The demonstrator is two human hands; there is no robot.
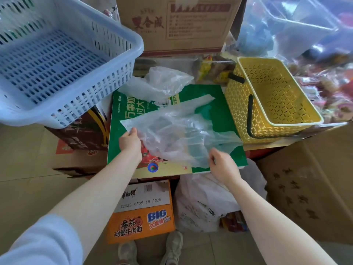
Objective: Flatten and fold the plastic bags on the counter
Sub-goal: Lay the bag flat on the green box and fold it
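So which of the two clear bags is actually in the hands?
The near clear bag, spread over the green box, pinched by left hand and right hand. The crumpled bag behind lies untouched.

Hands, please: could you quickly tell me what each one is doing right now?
Left hand: pinching the clear plastic bag's left edge.
Right hand: pinching the same bag's near edge.

left hand [130, 142] pinches plastic bag [177, 134] | right hand [222, 165] grips its edge (apparently) | over green box [215, 111]
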